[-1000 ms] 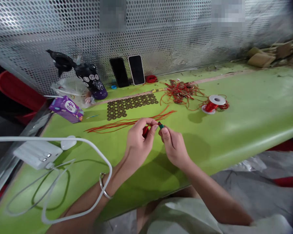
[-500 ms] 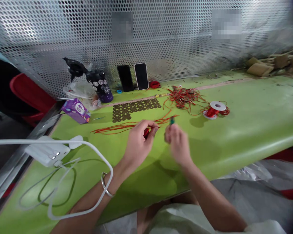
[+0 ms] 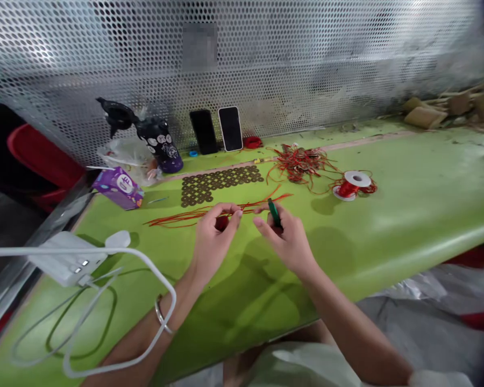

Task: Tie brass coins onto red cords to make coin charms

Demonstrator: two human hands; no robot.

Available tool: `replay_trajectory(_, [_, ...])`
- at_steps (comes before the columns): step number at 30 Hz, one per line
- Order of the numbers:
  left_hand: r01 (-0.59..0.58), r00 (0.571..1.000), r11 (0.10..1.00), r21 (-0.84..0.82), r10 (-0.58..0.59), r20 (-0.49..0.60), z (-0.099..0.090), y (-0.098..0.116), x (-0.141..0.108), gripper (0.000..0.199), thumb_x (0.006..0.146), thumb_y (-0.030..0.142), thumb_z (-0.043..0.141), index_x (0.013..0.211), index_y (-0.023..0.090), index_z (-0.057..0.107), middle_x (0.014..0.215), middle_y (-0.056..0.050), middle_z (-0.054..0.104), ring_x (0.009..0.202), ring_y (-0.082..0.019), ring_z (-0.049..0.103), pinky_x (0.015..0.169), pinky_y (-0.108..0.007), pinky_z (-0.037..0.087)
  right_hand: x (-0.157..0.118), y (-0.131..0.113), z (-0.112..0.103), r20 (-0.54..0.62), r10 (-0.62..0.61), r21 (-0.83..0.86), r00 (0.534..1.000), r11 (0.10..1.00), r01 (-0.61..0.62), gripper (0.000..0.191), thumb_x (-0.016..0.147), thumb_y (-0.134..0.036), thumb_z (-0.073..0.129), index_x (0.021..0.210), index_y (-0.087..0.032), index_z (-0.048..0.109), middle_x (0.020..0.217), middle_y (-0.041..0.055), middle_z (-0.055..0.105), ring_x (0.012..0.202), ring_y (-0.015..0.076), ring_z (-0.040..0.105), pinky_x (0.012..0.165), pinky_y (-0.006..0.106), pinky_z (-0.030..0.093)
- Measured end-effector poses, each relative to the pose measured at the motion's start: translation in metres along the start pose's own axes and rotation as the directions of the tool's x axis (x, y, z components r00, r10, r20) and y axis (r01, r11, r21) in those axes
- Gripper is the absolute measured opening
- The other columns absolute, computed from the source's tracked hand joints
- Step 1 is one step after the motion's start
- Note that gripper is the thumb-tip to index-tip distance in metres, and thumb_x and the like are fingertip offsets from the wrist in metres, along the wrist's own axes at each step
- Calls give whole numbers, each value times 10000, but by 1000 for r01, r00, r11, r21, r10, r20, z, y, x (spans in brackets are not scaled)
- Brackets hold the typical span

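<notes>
Pinched at thumb and index finger, my left hand [image 3: 216, 236] has something red [image 3: 221, 223] in it, which looks like red cord. My right hand [image 3: 284, 234] holds a green-handled tool [image 3: 273, 212] against its palm, with thumb and index finger apart. A small gap separates the two hands. Behind them, long red cords [image 3: 177, 217] lie across the green table [image 3: 411, 193]. Rows of round brown coin-like discs [image 3: 197, 188] lie flat beyond the cords. A tangled pile of red cords with discs [image 3: 300, 161] sits farther back, left of a white spool of red cord [image 3: 357, 179].
Two phones [image 3: 204, 131] lean on the perforated metal panel [image 3: 306, 64]. At left are a dark bottle [image 3: 161, 145], a purple carton [image 3: 121, 188] and a white charger [image 3: 66, 258]; its cable [image 3: 157, 274] loops over my left forearm. Brown pieces [image 3: 425, 115] lie back right.
My right hand has turned, its thumb and index finger spreading while the green tool stays in the palm. My left hand appears slightly farther left and lower, as the whole view has shifted.
</notes>
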State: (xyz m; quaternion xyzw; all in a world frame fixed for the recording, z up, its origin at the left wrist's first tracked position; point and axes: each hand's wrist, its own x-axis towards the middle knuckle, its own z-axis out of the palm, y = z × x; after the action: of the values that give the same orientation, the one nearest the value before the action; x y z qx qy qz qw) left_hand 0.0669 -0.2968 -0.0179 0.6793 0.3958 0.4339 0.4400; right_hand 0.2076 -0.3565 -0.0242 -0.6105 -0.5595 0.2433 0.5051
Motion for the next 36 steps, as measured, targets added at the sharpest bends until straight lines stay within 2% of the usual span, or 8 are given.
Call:
replay_trajectory(2, [13,999,1000,15,-13,38,1,1,-2,152,836,343,599,806,194,599,486,81,340,400,-68,257,382,-217,140,4,-1,0,-10,14,49,1000,999,-13,277,849,-412,564,968,-165,608,522,-80,305,430,73,277,434,222,210])
replay_trajectory(6, [-33,998,998,56,30,60,3,6,-6,100,829,283,598,784,194,588,482,87,320,405,-70,250,384,-219,151,8,2,1,-20,49,135,999,990,-46,268,844,-416,566,867,-158,634,505,-80,277,434,72,244,424,237,167])
replay_trajectory(13, [-127,991,985,120,122,49,4,8,-7,77,829,257,598,801,185,591,618,45,503,456,-64,321,405,-203,233,5,0,1,-5,54,229,999,972,-51,213,813,-355,592,878,-158,639,540,-73,288,457,74,259,436,233,183])
replay_trajectory(17, [-253,967,943,215,246,63,4,6,-7,28,821,202,594,805,179,598,697,25,566,478,-59,368,431,-192,288,6,1,1,-8,72,244,997,967,-67,230,808,-387,602,813,-157,620,530,-78,258,453,72,228,432,236,164])
replay_trajectory(18, [-285,959,932,225,277,66,3,6,-7,22,818,184,593,838,180,602,719,23,575,480,-56,372,437,-188,302,7,2,1,10,69,254,998,965,-69,235,810,-391,601,808,-156,615,530,-79,252,457,73,225,434,237,161])
replay_trajectory(22, [-402,913,893,203,375,160,-4,6,-5,286,828,122,566,1097,216,586,803,17,600,481,-47,377,452,-166,344,9,9,-7,191,52,324,980,939,-113,258,816,-414,604,813,-157,604,541,-74,256,486,79,231,452,241,168])
replay_trajectory(26, [-478,858,860,178,414,305,-9,9,-2,261,850,121,543,1066,231,638,865,-17,646,559,-67,473,475,-164,376,11,15,-18,341,48,344,939,923,-173,323,805,-478,612,831,-157,635,554,-66,261,502,84,220,462,246,165])
replay_trajectory(36, [-541,821,803,250,439,366,-11,10,-1,177,854,161,582,1007,231,637,889,-18,670,599,-85,530,539,-200,426,13,17,-23,345,42,308,937,939,-156,314,746,-466,684,764,-153,671,548,-53,322,510,82,239,463,247,153])
